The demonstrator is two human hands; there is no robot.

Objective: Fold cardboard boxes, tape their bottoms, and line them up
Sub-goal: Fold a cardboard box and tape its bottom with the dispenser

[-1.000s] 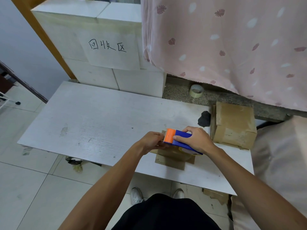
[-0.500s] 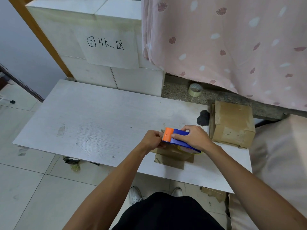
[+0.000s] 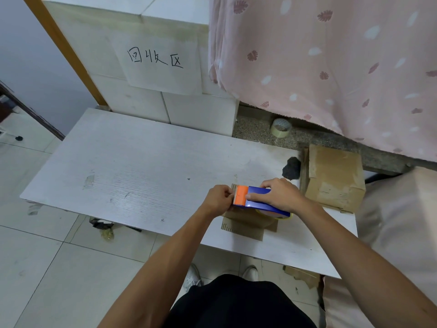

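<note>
The small cardboard box [image 3: 246, 224] lies at the near edge of the white table [image 3: 142, 166], right of centre, mostly hidden under my hands; only brown flaps and a corrugated edge show. I judge it light and thin-walled. It would likely skate across the smooth board when tape is dragged over it, and it would dent if squeezed, so I'd brace it flat from above or by its side walls near the seam, not by the loose flaps. Over it sits the tape dispenser [image 3: 259, 201], blue with an orange toothed end. My right hand [image 3: 282, 195] wraps its blue body, thumb along the near side. My left hand [image 3: 218, 200] has its fingers bunched tight at the orange end, pinching there. I take that to be the tape's free end, though the tape itself doesn't show. To the right, well apart, stands a closed box [image 3: 335, 178], with a black lump [image 3: 292, 168] just beside it. Beyond that, a tape roll [image 3: 281, 127] rests on the stone ledge below the pink curtain [image 3: 331, 67].
</note>
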